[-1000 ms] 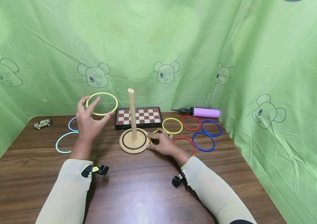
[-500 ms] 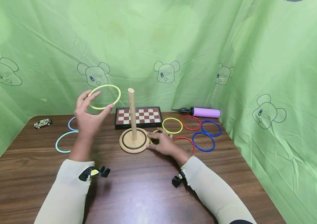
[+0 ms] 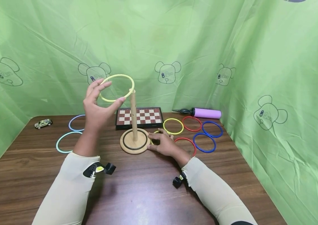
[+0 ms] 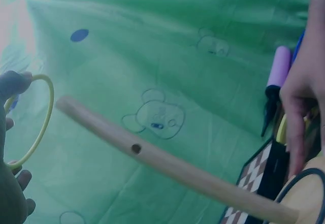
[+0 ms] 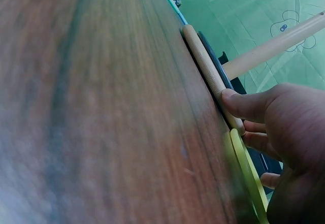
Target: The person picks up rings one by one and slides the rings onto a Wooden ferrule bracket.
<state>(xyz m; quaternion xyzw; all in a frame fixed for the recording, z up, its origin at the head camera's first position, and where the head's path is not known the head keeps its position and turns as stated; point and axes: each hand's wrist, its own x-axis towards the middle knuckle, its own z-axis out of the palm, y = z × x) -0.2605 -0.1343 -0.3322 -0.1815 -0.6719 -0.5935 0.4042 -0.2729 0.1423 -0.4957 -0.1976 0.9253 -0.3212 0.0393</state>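
My left hand (image 3: 98, 109) pinches a pale yellow ring (image 3: 117, 75) between thumb and fingers. The ring is raised near the top of an upright wooden peg (image 3: 134, 115) and overlaps its tip in the head view; in the left wrist view, a gap shows between them. The peg stands on a round wooden base (image 3: 129, 140) with a black ring (image 4: 314, 170) on its face. Low on the table, my right hand (image 3: 164, 144) grips the base's right rim, thumb in front and fingers behind. Another yellow ring (image 5: 249, 176) lies beside the base, partly hidden under that hand.
Behind the peg is a checkered board (image 3: 150, 116). To the right lie a yellow ring (image 3: 173, 119), red rings (image 3: 191, 117), blue rings (image 3: 204, 133) and a purple pump (image 3: 207, 113). Two light blue rings (image 3: 69, 132) and a toy car (image 3: 43, 123) are at left. A green curtain (image 3: 136, 37) hangs behind.
My left hand has lifted the pale yellow ring and carried it rightward, from left of the peg to its top. The right hand has stayed at the base.
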